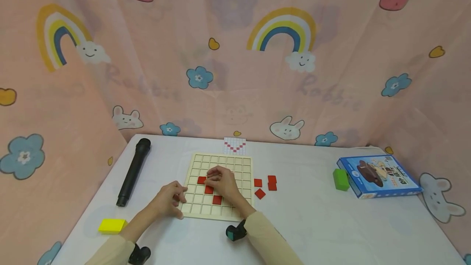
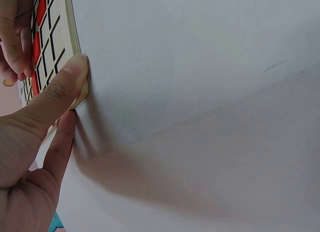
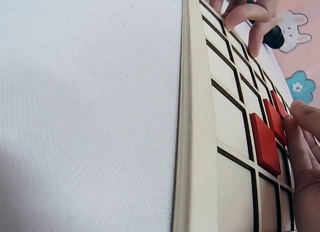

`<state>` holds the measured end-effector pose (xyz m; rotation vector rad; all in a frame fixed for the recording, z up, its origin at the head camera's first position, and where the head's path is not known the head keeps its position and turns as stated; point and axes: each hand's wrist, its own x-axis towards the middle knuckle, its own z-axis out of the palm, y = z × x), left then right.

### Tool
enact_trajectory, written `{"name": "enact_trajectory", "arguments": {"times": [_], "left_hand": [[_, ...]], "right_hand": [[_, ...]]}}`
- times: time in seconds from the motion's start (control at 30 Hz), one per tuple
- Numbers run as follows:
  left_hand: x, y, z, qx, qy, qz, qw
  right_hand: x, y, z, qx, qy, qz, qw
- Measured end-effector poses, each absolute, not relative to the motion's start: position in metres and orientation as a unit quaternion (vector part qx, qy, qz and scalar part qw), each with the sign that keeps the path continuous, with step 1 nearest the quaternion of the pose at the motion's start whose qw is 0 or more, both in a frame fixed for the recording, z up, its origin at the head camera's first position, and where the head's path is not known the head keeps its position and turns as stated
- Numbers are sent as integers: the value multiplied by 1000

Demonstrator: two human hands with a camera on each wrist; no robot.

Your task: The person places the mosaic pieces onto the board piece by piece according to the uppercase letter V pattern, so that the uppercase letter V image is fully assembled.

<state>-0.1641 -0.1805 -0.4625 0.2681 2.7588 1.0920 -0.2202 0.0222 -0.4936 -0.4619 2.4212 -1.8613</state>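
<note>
A cream grid board [image 1: 198,209] lies on the table with three red tiles, a far-left tile [image 1: 201,180], a middle tile [image 1: 209,190] and a near tile [image 1: 217,200], along a diagonal. My left hand [image 1: 167,199] holds its near-left corner, thumb [image 2: 75,67] on the rim and fingers against the left side. Over the board, my right hand [image 1: 222,182] has thumb and fingertips close together at the far-left and middle tiles. Whether anything sits between those fingertips is hidden. Several loose red tiles [image 1: 260,193] lie right of the board.
A pattern card [image 1: 234,145] with a pink V stands behind the board. On the left are a black microphone-like stick [image 1: 134,171] and a yellow block [image 1: 112,226]. A green block [image 1: 341,179] and a blue box [image 1: 380,175] sit at the right.
</note>
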Motion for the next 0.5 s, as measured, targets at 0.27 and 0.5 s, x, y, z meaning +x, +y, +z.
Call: {"name": "enact_trajectory", "arguments": {"times": [0.27, 0.5], "left_hand": [[-163, -179, -463, 83, 924, 365, 79], [-161, -178, -460, 81, 927, 359, 70]], "right_hand": [[-218, 32, -490, -158, 767, -619, 51], [-211, 62, -487, -164, 745, -644, 58]]}}
